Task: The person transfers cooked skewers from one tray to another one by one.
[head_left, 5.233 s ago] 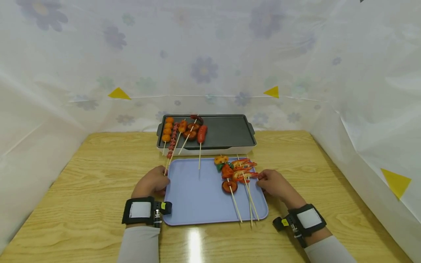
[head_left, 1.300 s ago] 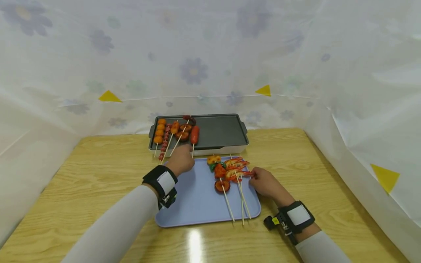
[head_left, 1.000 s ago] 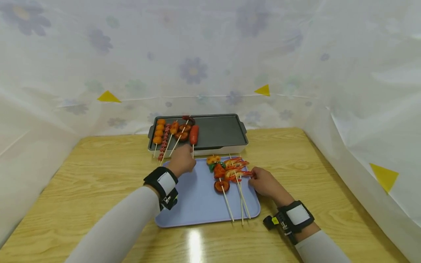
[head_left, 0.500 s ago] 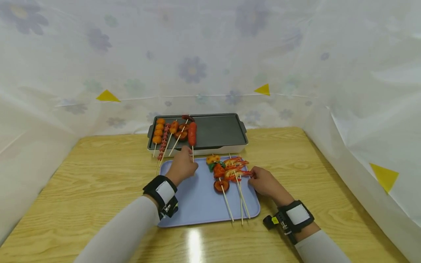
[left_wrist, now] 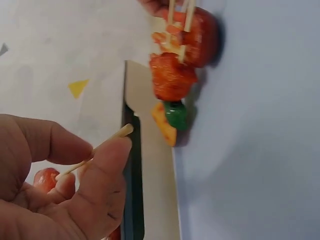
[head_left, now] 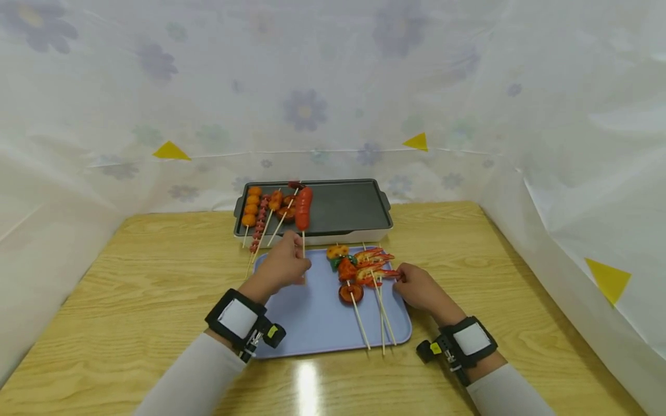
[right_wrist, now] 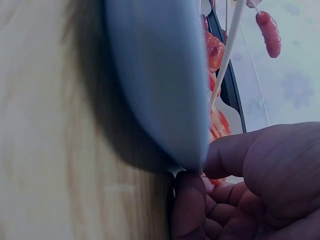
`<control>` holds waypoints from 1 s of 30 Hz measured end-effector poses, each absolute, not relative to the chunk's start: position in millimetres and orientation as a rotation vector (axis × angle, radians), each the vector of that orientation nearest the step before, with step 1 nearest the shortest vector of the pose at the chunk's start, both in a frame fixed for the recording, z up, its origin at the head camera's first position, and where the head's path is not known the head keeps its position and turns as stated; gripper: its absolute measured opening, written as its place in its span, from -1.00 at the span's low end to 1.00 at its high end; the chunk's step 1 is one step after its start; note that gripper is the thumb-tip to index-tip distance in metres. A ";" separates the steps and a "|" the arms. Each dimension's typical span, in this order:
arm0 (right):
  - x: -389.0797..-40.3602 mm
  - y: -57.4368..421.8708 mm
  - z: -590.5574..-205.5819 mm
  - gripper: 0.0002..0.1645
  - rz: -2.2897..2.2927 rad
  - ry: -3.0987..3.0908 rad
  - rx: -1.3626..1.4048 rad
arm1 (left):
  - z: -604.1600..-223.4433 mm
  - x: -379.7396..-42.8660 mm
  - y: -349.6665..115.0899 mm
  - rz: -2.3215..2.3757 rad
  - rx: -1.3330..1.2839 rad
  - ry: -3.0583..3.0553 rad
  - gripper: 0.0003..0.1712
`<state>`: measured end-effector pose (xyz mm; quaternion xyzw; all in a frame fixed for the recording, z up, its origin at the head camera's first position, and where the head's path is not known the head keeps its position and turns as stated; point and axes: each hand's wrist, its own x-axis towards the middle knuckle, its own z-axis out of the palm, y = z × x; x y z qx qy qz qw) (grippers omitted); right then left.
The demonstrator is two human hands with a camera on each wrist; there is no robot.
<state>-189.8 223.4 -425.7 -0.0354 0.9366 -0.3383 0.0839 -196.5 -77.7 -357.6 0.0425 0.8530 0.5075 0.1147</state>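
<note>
My left hand [head_left: 283,261] pinches the thin stick of a sausage skewer [head_left: 303,209] between thumb and fingers. The red sausage is raised over the griddle's front left part; in the right wrist view the same sausage [right_wrist: 270,35] hangs clear of the griddle. My right hand [head_left: 420,287] grips the right edge of a light blue tray [head_left: 307,329], thumb above and fingers at the underside in the right wrist view. On the tray's right side lie shrimp skewers [head_left: 377,266] and a mixed skewer [head_left: 347,270] with green pepper and a mushroom slice [head_left: 351,294].
Behind the tray stands a dark griddle [head_left: 348,205] with a white base. Its left side bears a skewer of orange balls [head_left: 251,209], a pink one [head_left: 260,222] and a mushroom skewer [head_left: 286,215]. Pale sheeting [head_left: 333,69] walls the wooden table [head_left: 156,277].
My left hand left the tray's left edge, reached the sausage skewer, and has lifted it slightly from the griddle. My right hand stays on the tray's right edge.
</note>
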 end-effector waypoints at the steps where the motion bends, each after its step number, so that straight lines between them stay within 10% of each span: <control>1: -189.9 223.5 -425.8 -0.94 -1.012 2.794 -0.106 | -356.7 -195.4 -78.3 1.499 0.131 2.483 -0.54; 30: -189.7 222.8 -424.8 -0.94 -1.013 2.784 -0.104 | -369.3 -147.7 -78.9 1.491 0.165 2.316 -0.62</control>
